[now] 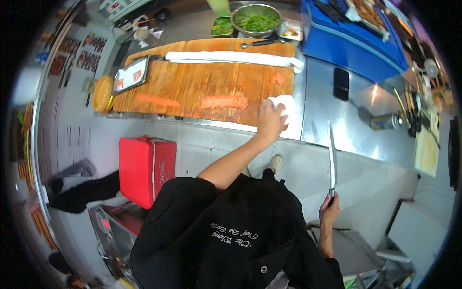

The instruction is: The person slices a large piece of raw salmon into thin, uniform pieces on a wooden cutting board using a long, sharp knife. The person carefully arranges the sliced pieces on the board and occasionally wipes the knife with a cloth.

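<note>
My left hand point(270, 121) rests on a bunched white cloth point(287, 104) at the board's right front corner, its fingers curled over it. Out to the right, my right hand point(329, 209) grips a long-bladed knife point(332, 159) by its dark handle. The blade points away from me, beyond the counter's front edge. On the wooden cutting board point(187, 79) lies a block of salmon point(225, 102), left of the cloth. A long orange strip point(158, 100) lies farther left, and small orange slices point(278, 78) sit behind the cloth.
A rolled white cloth point(231, 57) stretches along the board's back. A tray point(130, 76) rests at the left. Behind stand a steel bowl of greens point(257, 23) and a blue container point(350, 47). A phone point(341, 84) and a can point(385, 121) occupy the right counter. A red cooler point(139, 168) stands below.
</note>
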Demonstrator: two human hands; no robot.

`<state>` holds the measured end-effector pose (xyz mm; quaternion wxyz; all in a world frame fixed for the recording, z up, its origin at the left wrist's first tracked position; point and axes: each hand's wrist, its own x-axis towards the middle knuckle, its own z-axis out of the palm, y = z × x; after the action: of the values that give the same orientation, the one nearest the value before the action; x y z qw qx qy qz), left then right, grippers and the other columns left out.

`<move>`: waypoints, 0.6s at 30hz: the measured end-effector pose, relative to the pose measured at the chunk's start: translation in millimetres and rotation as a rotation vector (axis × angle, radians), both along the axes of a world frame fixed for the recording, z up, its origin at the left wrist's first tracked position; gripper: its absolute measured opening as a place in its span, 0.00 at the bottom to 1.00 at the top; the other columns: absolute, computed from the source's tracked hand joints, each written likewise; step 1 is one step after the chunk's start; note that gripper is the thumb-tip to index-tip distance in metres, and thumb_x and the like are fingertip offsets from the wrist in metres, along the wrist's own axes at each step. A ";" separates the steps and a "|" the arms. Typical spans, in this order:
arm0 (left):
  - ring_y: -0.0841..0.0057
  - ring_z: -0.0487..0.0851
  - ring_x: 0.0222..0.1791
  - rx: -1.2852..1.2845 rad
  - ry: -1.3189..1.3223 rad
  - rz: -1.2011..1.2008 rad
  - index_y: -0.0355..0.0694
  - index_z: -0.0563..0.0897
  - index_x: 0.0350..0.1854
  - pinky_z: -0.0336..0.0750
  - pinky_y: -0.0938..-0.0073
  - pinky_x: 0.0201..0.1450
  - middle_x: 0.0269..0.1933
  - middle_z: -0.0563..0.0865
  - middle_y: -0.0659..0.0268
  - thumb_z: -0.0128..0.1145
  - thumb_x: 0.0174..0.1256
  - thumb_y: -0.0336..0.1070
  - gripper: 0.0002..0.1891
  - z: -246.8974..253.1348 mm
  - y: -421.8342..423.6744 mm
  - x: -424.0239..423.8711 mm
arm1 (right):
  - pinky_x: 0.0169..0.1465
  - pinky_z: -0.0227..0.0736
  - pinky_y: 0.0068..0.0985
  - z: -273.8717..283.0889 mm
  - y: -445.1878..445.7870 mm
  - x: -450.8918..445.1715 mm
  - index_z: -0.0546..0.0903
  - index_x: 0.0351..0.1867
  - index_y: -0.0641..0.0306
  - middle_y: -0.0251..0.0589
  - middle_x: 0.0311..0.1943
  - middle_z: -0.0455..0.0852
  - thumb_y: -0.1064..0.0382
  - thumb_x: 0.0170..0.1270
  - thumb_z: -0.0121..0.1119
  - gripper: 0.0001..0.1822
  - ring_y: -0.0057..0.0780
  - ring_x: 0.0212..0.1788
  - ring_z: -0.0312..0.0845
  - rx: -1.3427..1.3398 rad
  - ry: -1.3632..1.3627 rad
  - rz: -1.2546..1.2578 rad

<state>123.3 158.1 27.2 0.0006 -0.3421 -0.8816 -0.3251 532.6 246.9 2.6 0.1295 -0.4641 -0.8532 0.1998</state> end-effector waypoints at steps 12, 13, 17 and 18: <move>0.54 0.82 0.59 0.059 -0.183 -0.689 0.43 0.78 0.68 0.77 0.56 0.63 0.58 0.83 0.51 0.63 0.72 0.37 0.24 24.7 -60.2 42.6 | 0.41 0.80 0.47 95.9 40.0 -374.8 0.80 0.58 0.57 0.55 0.43 0.90 0.52 0.73 0.65 0.18 0.59 0.42 0.87 0.077 0.261 0.850; 0.53 0.83 0.58 0.049 -0.318 -0.669 0.44 0.79 0.69 0.77 0.55 0.63 0.58 0.84 0.52 0.63 0.71 0.37 0.24 33.2 -89.0 41.0 | 0.42 0.80 0.48 99.8 30.1 -398.5 0.80 0.57 0.56 0.55 0.43 0.90 0.50 0.74 0.63 0.18 0.59 0.43 0.87 0.055 0.213 0.894; 0.56 0.88 0.51 0.151 -0.344 -0.236 0.40 0.84 0.62 0.81 0.59 0.57 0.51 0.89 0.54 0.62 0.72 0.36 0.18 24.2 -235.4 21.3 | 0.44 0.79 0.49 78.2 -11.1 -485.5 0.79 0.55 0.55 0.56 0.40 0.90 0.47 0.75 0.60 0.18 0.58 0.43 0.87 0.102 0.064 1.050; 0.57 0.88 0.49 0.164 -0.374 -0.083 0.40 0.85 0.60 0.82 0.61 0.55 0.51 0.89 0.54 0.62 0.72 0.35 0.16 29.9 -267.8 15.8 | 0.44 0.79 0.49 77.3 -19.7 -503.3 0.79 0.55 0.56 0.56 0.40 0.90 0.46 0.75 0.59 0.18 0.58 0.43 0.87 0.125 0.003 1.062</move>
<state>139.1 -109.7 57.1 -0.1489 -0.3108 -0.8220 -0.4534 29.3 227.2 79.9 0.0392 0.0403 -0.9807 0.1871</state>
